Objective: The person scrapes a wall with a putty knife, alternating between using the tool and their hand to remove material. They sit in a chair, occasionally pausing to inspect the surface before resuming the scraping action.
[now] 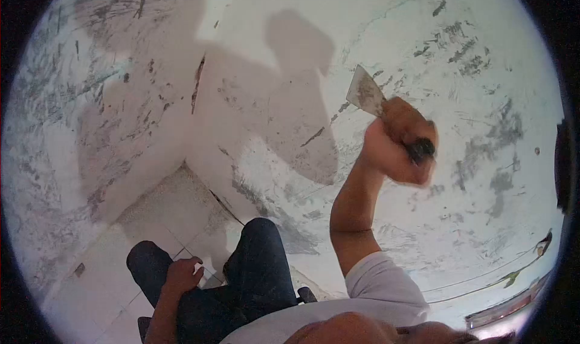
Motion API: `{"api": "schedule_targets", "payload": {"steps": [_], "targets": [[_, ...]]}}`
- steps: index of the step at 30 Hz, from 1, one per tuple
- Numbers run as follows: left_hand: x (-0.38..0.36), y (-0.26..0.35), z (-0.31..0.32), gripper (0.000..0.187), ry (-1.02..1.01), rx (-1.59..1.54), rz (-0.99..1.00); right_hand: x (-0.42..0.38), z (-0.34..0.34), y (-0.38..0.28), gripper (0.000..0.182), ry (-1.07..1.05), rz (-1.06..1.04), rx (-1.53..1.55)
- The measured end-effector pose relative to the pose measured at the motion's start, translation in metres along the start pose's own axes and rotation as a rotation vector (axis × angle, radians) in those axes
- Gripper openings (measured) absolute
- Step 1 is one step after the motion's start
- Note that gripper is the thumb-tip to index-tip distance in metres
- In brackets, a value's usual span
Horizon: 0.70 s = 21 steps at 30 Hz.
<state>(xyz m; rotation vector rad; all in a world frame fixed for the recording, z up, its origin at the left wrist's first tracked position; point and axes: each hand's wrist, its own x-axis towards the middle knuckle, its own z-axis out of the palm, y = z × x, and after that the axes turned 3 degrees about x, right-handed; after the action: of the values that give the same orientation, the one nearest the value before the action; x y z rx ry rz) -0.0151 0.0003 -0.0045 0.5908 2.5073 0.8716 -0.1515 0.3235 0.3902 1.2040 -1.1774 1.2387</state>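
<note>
My right hand [399,147] is wrapped around the handle of a putty knife [365,91], raised in front of the right-hand wall [338,17]. The blade points up and to the left and has dull smears on it. Its dark handle end sticks out from the lower side of my fist. Grey scuffs and scraped patches mark the pale wall around the blade. Down at the lower left, my left hand [183,275] rests by my knee, fingers apart, holding nothing.
A second scuffed wall [48,162] meets the right-hand one in a corner left of centre. Below lies a tiled floor [175,211], with my bent legs [260,265] over it. A thin cord [477,283] runs low along the wall at right.
</note>
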Motion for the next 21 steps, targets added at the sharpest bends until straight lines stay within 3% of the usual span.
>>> {"api": "schedule_targets", "payload": {"steps": [1,2,3,5,6,7,9,11,13,14,15,17,18,19,21], "targets": [[0.003,0.001,0.002,0.031,-0.011,-0.01,0.003,0.004,0.001,-0.009,0.047,-0.111,-0.015,0.169],[0.005,0.0,0.002,0.031,0.026,-0.047,0.006,-0.002,-0.003,0.012,0.047,0.047,0.008,0.012],[0.005,-0.001,0.0,0.031,0.06,-0.077,0.012,-0.003,-0.006,0.028,0.047,-0.007,0.05,-0.063],[0.006,-0.003,0.0,0.028,0.059,-0.09,0.023,-0.006,0.012,0.006,0.044,0.127,0.033,-0.207],[0.006,-0.004,0.0,0.026,0.049,-0.118,0.028,-0.005,-0.007,-0.006,0.043,-0.036,0.018,0.238],[0.008,-0.004,-0.001,0.026,0.058,-0.119,0.027,0.01,0.006,-0.014,0.039,-0.231,-0.137,0.166],[0.005,-0.005,0.004,0.026,0.087,-0.128,0.056,-0.006,-0.001,0.019,0.035,0.2,0.073,-0.119],[0.001,-0.004,0.008,0.026,0.091,-0.106,0.071,-0.005,0.005,0.016,0.04,0.103,0.057,-0.148],[0.006,-0.004,0.002,0.026,0.117,-0.082,0.083,-0.003,0.009,-0.018,0.051,0.014,-0.042,0.09],[0.008,-0.001,-0.002,0.026,0.105,-0.11,0.051,-0.006,0.024,-0.027,0.055,0.151,-0.059,0.118],[0.004,0.002,-0.001,0.025,0.077,-0.138,0.018,-0.008,0.018,-0.008,0.055,0.153,-0.05,0.113],[0.005,-0.001,0.009,0.025,0.067,-0.13,0.039,-0.002,0.004,0.04,0.054,0.13,0.183,-0.198],[0.006,-0.006,0.007,0.024,0.08,-0.115,0.053,-0.006,0.006,0.028,0.053,0.166,0.223,-0.176],[0.011,-0.007,0.002,0.024,0.111,-0.109,0.047,-0.014,0.006,0.012,0.052,0.126,-0.011,-0.158],[0.005,-0.004,0.003,0.027,0.048,-0.092,0.008,-0.013,0.0,0.003,0.047,0.079,-0.023,-0.081]]}}
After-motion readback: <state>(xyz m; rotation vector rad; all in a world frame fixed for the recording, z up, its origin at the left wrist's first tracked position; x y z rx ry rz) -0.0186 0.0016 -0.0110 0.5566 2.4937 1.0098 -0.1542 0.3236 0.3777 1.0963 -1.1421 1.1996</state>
